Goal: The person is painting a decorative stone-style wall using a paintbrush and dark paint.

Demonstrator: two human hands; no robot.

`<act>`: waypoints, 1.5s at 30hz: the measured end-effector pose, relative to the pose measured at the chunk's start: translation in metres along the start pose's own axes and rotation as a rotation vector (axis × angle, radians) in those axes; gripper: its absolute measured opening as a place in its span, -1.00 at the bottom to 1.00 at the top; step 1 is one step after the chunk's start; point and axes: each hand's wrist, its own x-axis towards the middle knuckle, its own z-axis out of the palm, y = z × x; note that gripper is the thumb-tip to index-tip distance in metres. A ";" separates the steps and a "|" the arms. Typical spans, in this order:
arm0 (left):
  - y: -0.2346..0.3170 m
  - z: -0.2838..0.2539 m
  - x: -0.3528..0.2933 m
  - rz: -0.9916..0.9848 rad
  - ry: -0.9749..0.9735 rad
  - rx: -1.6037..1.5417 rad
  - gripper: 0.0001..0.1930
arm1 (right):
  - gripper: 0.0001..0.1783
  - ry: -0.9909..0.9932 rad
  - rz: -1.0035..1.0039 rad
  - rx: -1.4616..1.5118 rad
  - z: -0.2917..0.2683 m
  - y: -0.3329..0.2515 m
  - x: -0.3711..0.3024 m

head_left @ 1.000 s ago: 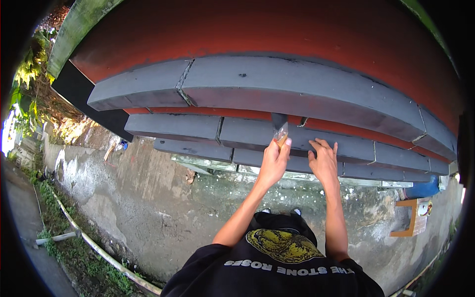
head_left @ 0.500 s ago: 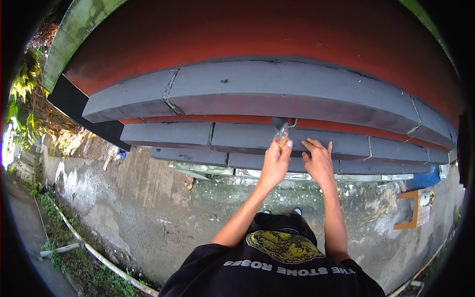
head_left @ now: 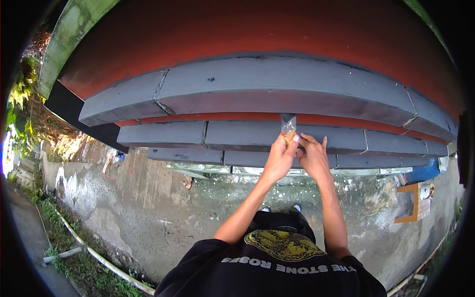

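Observation:
My left hand (head_left: 280, 159) is closed round the wooden handle of a paintbrush (head_left: 289, 125) with a silvery metal ferrule. The brush points away from me over the middle grey ledge (head_left: 237, 134), its dark tip at the red strip (head_left: 326, 120) under the upper grey ledge (head_left: 277, 81). Whether the bristles touch the red or the grey I cannot tell. Just right of the brush, my right hand (head_left: 315, 159) rests against the middle ledge with its fingers apart and nothing in them. Its thumb lies close to my left hand.
A broad red surface (head_left: 222, 37) rises beyond the ledges. Below them runs a lower grey ledge (head_left: 282, 160), then stained concrete ground (head_left: 148, 213). At the right are a blue container (head_left: 423, 171) and a brown frame-like piece (head_left: 408, 204). A pale pipe (head_left: 106, 265) crosses the greenery at lower left.
My left hand and the brush have moved right along the ledge, closer to my right hand. My right hand stays at about the same place. The whole view has shifted slightly.

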 end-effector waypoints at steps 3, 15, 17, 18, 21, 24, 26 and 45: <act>-0.001 -0.032 -0.001 -0.132 0.164 -0.148 -0.82 | -0.53 0.018 -0.004 0.011 0.001 0.001 0.000; 0.011 0.000 0.007 -0.102 -0.129 -0.057 -0.76 | -0.52 0.001 -0.007 -0.004 0.003 0.002 -0.002; 0.001 -0.012 -0.002 -0.168 -0.173 -0.055 -0.77 | -0.52 0.017 -0.012 0.010 0.004 0.003 -0.003; -0.002 -0.024 -0.002 -0.165 -0.168 -0.131 -0.78 | -0.52 0.046 -0.021 0.022 0.005 0.004 -0.003; 0.000 -0.076 0.002 -0.158 0.178 -0.378 -0.84 | -0.53 0.057 -0.029 0.017 0.006 0.005 -0.003; 0.016 -0.128 0.011 0.062 0.515 -0.598 -0.84 | -0.53 0.059 -0.029 0.022 0.006 0.004 -0.003; 0.031 -0.153 0.021 0.168 0.592 -0.606 -0.83 | -0.53 0.054 -0.034 0.020 0.006 0.002 -0.003; 0.041 -0.056 0.005 0.082 0.351 -0.392 -0.82 | -0.52 0.053 -0.014 -0.004 0.007 -0.001 -0.004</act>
